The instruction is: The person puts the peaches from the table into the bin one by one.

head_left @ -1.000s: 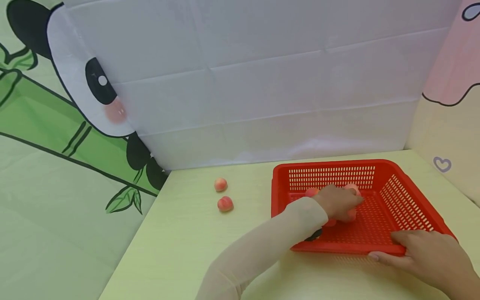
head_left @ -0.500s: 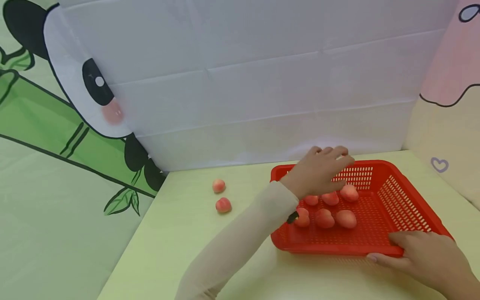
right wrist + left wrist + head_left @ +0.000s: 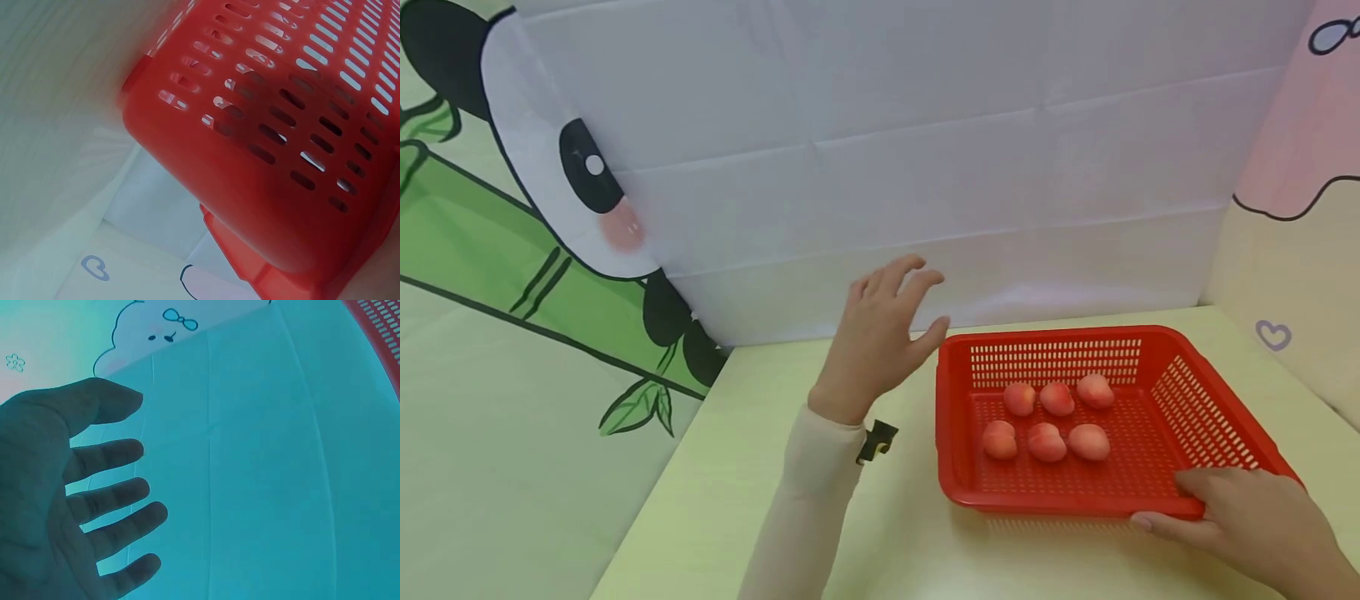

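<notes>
A red plastic basket (image 3: 1037,502) with slotted walls stands on the pale table, tilted a little in the head view. Inside lie several small pink peaches (image 3: 1047,442) in two rows. My right hand (image 3: 1255,521) grips the basket's near right corner, thumb on the outside of the rim and fingers over it. To the left of the basket, my left hand (image 3: 876,342) hovers in the air with spread fingers and holds nothing; its bare palm (image 3: 37,481) shows in the left wrist view. In the right wrist view the basket wall (image 3: 206,162) fills most of the picture.
Behind the table hangs a white cloth (image 3: 925,167) with a panda print (image 3: 587,175) at its left side. A cream and pink printed cloth (image 3: 1292,267) borders the right. A small black clip-like piece (image 3: 877,442) sits at the left wrist.
My left hand has come out of the basket, risen and swung left, uncovering the peaches inside. Two peaches on the table at left are now hidden behind it. The right hand keeps its grip.
</notes>
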### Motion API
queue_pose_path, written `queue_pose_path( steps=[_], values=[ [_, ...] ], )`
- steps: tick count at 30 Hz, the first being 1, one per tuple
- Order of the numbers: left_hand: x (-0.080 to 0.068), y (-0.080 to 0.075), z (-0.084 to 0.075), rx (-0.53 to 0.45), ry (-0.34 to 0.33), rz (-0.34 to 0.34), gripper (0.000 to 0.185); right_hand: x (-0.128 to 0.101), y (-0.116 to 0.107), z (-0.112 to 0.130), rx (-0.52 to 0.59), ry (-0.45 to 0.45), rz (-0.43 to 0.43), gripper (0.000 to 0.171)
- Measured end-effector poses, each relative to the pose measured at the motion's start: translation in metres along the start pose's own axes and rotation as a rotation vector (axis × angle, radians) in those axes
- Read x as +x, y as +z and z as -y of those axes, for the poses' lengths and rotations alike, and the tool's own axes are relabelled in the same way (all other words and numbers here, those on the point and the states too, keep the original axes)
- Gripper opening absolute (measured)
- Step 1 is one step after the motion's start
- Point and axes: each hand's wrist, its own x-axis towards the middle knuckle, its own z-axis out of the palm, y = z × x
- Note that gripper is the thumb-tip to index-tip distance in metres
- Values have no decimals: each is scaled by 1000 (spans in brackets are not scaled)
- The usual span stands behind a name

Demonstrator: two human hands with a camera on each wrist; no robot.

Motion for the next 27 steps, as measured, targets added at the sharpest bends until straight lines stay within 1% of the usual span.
queue_pose_path(
  steps=[3, 7, 10, 14, 19, 23, 27],
  values=[
    [-19, 1, 19, -29, -87, -5, 37, 0, 0, 1, -1, -3, -9, 64],
    [-40, 9, 40, -50, -193, 21, 36, -1, 0, 3, 1, 16, 40, 63],
    [-51, 17, 51, -60, -254, 51, 36, -2, 0, 3, 3, 23, 55, 61],
    [-63, 28, 64, -79, -317, 100, 36, -2, -1, 3, 2, 18, 28, 60],
    [-74, 43, 80, -132, -418, 213, 40, -2, -1, 3, 8, 2, -32, 55],
    [-82, 57, 93, -164, -500, 314, 47, -2, 0, 1, 12, -6, -53, 55],
    [-92, 71, 106, -210, -576, 393, 52, -2, -1, 0, 15, -12, -68, 58]
  ],
)
